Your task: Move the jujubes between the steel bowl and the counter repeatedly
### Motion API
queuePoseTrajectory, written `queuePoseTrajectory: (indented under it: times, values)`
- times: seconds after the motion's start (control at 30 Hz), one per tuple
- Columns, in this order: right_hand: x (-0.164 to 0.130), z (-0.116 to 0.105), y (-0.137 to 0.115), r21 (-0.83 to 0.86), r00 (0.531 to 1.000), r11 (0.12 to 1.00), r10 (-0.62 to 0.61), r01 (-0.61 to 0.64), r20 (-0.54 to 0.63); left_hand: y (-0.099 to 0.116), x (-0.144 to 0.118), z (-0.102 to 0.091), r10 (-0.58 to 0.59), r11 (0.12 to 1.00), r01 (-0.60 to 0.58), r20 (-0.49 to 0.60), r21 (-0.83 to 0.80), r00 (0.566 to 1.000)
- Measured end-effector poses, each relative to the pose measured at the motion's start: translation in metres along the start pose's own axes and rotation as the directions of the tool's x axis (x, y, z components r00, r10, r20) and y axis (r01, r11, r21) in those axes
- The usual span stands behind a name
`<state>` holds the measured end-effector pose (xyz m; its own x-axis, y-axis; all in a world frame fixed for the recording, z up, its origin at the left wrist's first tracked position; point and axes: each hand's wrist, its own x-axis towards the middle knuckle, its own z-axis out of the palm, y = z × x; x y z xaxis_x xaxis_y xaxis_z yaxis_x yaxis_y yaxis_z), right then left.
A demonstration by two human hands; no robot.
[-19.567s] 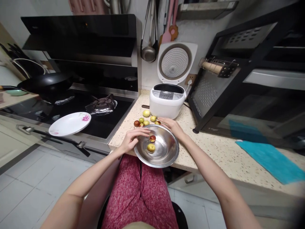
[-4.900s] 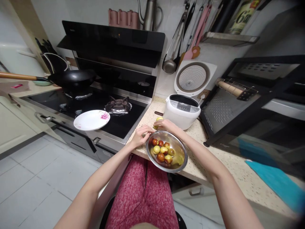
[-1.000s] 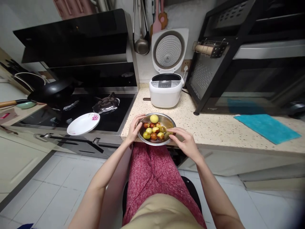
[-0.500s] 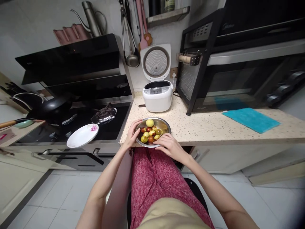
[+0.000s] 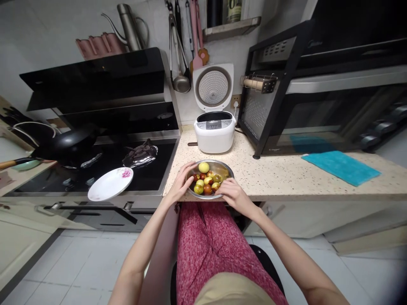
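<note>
A round metal bowl [image 5: 226,170] stands at the counter's front edge, holding several green, yellow and red-brown jujubes [image 5: 207,180]. A larger pale yellow-green one [image 5: 204,167] lies at the back of the heap. My left hand [image 5: 182,184] is curved around the bowl's left rim, with its thumb over the edge. At the front right of the bowl, the fingers of my right hand [image 5: 235,195] are bent together, their tips against a red-and-yellow jujube [image 5: 216,186]. The fingers partly hide that grip.
Behind the bowl stands a white rice cooker [image 5: 215,137] with its lid raised. A white plate [image 5: 110,184] lies at the stove's front edge, left of me. A blue cloth [image 5: 342,167] is on the counter at right, before the black oven rack [image 5: 259,140]. A wok [image 5: 68,142] sits far left.
My right hand's fingers have drawn closer together at the bowl's front right. My left hand still rests on the rim. The whole view has shifted slightly.
</note>
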<state>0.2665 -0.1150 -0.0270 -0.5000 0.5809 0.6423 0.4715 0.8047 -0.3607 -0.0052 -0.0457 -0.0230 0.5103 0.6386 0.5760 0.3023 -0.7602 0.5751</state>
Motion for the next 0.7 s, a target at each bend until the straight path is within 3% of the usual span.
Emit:
queuePoseTrajectory:
  times: [0.23,0.37,0.7]
  values:
    - [0.026,-0.009,0.016,-0.017,0.997,0.999,-0.049,0.05,0.055,0.006,0.009,-0.003,-0.058,0.998,0.058,0.02,-0.02,0.998]
    - [0.045,-0.016,0.02,0.024,0.982,0.99,-0.139,0.137,0.129,0.005,0.022,-0.007,-0.072,0.997,0.072,0.026,-0.027,0.997]
    - [0.108,-0.057,0.039,0.163,0.874,0.965,-0.257,0.207,0.413,-0.033,0.033,0.018,-0.078,0.989,0.081,0.031,-0.121,0.996]
